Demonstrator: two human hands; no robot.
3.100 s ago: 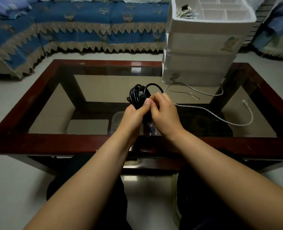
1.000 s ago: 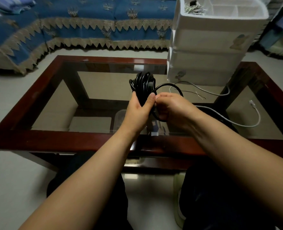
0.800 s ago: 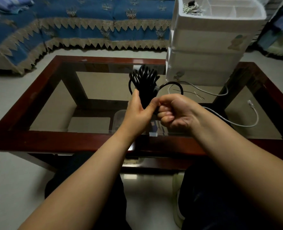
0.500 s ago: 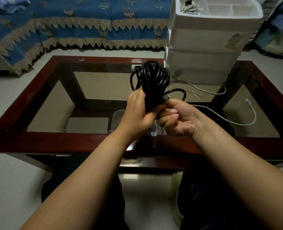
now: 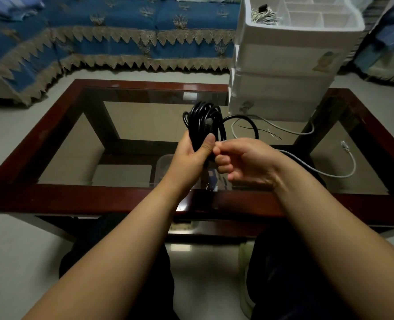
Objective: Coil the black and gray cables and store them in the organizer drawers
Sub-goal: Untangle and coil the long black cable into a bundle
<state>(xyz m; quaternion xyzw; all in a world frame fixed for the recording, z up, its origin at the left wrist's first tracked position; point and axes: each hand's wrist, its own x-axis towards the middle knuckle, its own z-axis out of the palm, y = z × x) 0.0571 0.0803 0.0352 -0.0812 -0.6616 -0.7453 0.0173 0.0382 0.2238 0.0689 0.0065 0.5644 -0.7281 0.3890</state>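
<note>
A black cable is bundled into a coil that stands upright above the glass table. My left hand grips the coil around its lower part, thumb pressed on the front. A loose loop of the same black cable arcs to the right and runs into my right hand, which is closed around it just beside the left. The gray cable lies uncoiled on the glass at the right, its plug end near the right rim. The white organizer drawers stand at the table's back right.
The organizer's top tray is divided into compartments; the left one holds a bundle of pale wires. Thin stray wires lie on the glass in front of the organizer. A blue sofa runs behind the table. A clear container sits under the glass.
The coil was raised from near the glass and turned upright in my left hand. My right hand has kept drawing the loose end round the bundle, staying close beside the left.
</note>
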